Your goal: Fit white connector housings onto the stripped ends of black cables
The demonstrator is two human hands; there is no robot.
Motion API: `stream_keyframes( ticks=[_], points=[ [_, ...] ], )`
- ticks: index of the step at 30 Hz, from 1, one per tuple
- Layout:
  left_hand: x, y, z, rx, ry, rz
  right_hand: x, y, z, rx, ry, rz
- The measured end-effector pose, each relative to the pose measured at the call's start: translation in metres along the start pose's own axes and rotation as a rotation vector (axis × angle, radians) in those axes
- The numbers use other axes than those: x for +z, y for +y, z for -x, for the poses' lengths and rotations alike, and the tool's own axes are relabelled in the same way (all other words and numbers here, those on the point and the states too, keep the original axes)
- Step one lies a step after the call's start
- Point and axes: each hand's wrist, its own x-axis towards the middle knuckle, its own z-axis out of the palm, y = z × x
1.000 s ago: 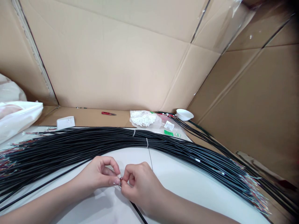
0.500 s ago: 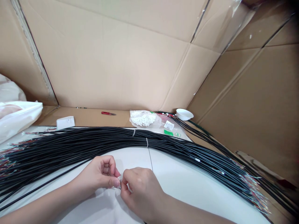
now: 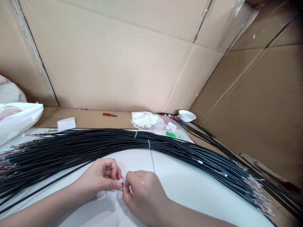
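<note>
My left hand [image 3: 104, 176] pinches a small white connector [image 3: 121, 181] between thumb and forefinger, its other fingers curled. Close against it, my right hand [image 3: 145, 193] has thumb and forefinger pressed together on thin wires [image 3: 121, 188] at the connector. Fingertips cover most of both parts, so how far the wires sit in the connector cannot be seen. Just beyond my hands a thick bundle of black cables [image 3: 113, 138] arches across the white table [image 3: 189, 186], held by thin ties. Loose coloured wire ends [image 3: 259, 195] fan out at its right end.
Behind the bundle lie red-handled snips [image 3: 109, 114], a clear bag of white connectors [image 3: 145, 121], a white bowl [image 3: 187, 115] and a white paper slip [image 3: 66, 124]. More black cables [image 3: 227, 148] run along the right. Cardboard walls [image 3: 118, 63] enclose the back and right; white plastic [image 3: 19, 119] bulges at left.
Both hands keep almost the same place. Between the fingertips, slightly more of the white connector and the thin wires shows now.
</note>
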Motion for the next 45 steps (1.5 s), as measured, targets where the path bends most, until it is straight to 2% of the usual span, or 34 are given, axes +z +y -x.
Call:
stream_keyframes(
  ticks=[5, 11, 14, 19, 23, 29, 40, 45],
  points=[
    [-0.001, 0.0, -0.001, -0.016, -0.013, 0.006, -0.001, -0.001, 0.0, 0.006, 0.006, -0.008],
    [0.0, 0.003, 0.0, -0.033, -0.017, -0.015, 0.001, 0.0, 0.002, 0.067, -0.102, -0.081],
    [0.0, 0.002, 0.0, -0.026, -0.021, -0.022, 0.0, 0.001, 0.0, 0.152, -0.159, -0.136],
    [-0.002, 0.001, 0.0, -0.004, 0.002, 0.015, -0.017, 0.001, -0.013, 0.352, -0.349, -0.315],
    [-0.001, 0.004, 0.0, 0.017, -0.001, 0.056, -0.027, 0.003, -0.019, 0.403, -0.378, -0.48],
    [0.003, 0.01, 0.002, 0.016, 0.031, 0.059, -0.023, 0.007, -0.021, 0.507, -0.446, -0.607],
    [-0.001, 0.004, 0.0, 0.044, 0.021, 0.035, -0.011, 0.006, -0.017, 0.57, -0.402, -0.807],
    [-0.002, 0.003, 0.0, 0.038, 0.035, 0.025, -0.008, 0.006, -0.015, 0.561, -0.384, -0.798]
  ],
)
